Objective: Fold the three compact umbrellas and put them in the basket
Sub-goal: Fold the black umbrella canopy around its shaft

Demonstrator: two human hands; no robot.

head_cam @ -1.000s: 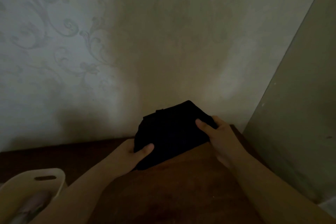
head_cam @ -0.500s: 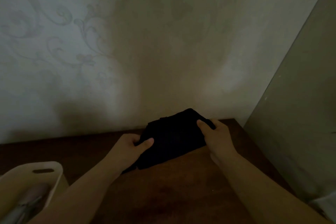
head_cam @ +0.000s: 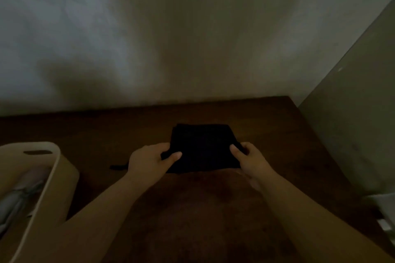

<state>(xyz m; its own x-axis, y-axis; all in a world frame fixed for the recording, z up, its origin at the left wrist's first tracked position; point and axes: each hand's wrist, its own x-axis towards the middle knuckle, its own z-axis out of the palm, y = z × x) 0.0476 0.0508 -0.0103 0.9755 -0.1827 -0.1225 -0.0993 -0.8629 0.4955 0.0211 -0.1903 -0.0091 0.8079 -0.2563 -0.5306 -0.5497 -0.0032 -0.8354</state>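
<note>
The black umbrella [head_cam: 203,147] lies flat at the table's [head_cam: 277,134] centre. The left hand [head_cam: 149,161] pinches its nine o'clock edge, the right hand [head_cam: 250,159] its three o'clock edge, fingers curled over the fabric. The basket [head_cam: 53,168] at eight o'clock holds a pale umbrella [head_cam: 19,200].

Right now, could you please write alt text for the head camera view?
Both hands, left hand and right hand, grip the edges of a black umbrella on a dark wooden table. A cream basket at the left holds a pale folded umbrella.
</note>
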